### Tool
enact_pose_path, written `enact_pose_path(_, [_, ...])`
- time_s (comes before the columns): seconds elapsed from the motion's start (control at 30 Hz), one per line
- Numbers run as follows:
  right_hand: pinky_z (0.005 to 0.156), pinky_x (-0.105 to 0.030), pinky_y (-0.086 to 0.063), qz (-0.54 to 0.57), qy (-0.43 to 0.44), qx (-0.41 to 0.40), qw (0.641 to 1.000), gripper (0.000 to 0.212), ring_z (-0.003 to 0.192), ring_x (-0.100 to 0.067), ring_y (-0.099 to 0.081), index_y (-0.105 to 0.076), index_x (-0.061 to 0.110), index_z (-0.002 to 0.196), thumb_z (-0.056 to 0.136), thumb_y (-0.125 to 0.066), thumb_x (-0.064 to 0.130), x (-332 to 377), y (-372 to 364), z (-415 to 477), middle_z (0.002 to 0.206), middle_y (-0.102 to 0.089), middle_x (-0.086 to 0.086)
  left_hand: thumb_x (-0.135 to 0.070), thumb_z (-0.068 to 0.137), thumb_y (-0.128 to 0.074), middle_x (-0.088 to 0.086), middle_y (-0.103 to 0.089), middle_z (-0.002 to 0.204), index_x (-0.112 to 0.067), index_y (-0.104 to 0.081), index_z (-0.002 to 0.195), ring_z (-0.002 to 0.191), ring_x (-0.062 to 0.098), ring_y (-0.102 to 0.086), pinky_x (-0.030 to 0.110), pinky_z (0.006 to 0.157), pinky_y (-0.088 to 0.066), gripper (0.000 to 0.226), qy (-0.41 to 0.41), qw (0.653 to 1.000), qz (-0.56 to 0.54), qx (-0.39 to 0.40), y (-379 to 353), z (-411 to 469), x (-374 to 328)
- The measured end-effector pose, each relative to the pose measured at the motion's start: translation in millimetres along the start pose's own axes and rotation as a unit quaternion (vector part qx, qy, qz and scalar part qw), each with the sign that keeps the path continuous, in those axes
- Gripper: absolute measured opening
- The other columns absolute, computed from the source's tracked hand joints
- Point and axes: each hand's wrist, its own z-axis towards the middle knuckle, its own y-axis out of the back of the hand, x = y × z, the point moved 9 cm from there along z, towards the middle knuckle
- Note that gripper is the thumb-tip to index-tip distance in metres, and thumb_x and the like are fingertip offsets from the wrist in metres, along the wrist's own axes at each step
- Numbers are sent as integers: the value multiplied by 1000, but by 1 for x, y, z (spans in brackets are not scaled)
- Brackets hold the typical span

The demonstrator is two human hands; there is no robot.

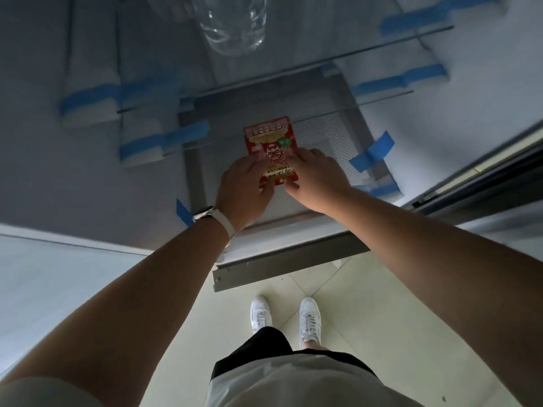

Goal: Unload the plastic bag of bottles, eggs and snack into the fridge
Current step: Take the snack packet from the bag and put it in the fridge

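A red snack packet (271, 142) lies flat above the ribbed grey cover (329, 133) at the bottom of the open fridge. My left hand (245, 189) holds its near left edge, thumb under the corner. My right hand (316, 177) holds the near right edge, fingers over the top. A clear plastic bottle (235, 22) stands on a glass shelf (293, 66) higher up, its top out of frame. The plastic bag and the eggs are not in view.
Glass shelves are fixed with blue tape (373, 151) and white foam blocks (91, 110) on both fridge walls. The open fridge door's edge (484, 171) runs along the right. My white shoes (285, 318) stand on pale floor tiles below the fridge's front lip (279, 265).
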Motion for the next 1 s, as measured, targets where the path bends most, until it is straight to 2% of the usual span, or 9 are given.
enact_pose_path(0.17, [88,-43,-49,-8,25,-10,1000,49,113,-29,-56,-51,16,132,91,-51,43,12,38,-35,128,-58,-7,-44,96,-52,6,-49,148,-23,-42,148,136,31,-43,51,114,-34,56,5,997,63,39,26,-40,-19])
enact_pose_path(0.23, [90,-43,-49,-17,28,-9,999,49,113,-28,-55,-50,17,132,92,-48,45,16,53,-49,127,-58,-7,-43,97,-53,5,-46,151,-23,-43,146,141,30,-38,52,115,-28,55,18,997,70,34,45,-59,-33])
enact_pose_path(0.33, [95,-45,-48,-21,39,-11,999,51,119,-29,-53,-48,17,135,94,-45,47,24,77,-72,132,-55,-8,-43,96,-55,4,-47,148,-24,-48,141,140,28,-38,51,115,-29,49,24,996,80,9,73,-87,-54])
enact_pose_path(0.57, [101,-43,-40,-45,52,-30,997,52,125,-27,-48,-45,19,138,96,-42,51,43,130,-127,137,-51,-6,-48,96,-50,4,-48,147,-25,-46,143,139,28,-40,51,115,-30,52,10,994,97,-44,118,-132,-94])
enact_pose_path(0.77, [100,-40,-42,-57,15,-45,997,57,123,-24,-48,-45,22,137,93,-36,56,54,157,-183,133,-52,-3,-50,98,-47,1,-40,154,-29,-41,146,145,25,-30,48,119,-22,53,-42,994,87,-48,134,-164,-125])
enact_pose_path(1.0, [86,-43,-48,-62,-79,-97,990,65,106,-33,-59,-61,16,122,83,-30,58,55,178,-271,120,-62,-8,-50,99,-45,-3,-36,155,-33,-36,148,146,22,-27,45,121,-18,53,-122,990,59,-45,145,-215,-174])
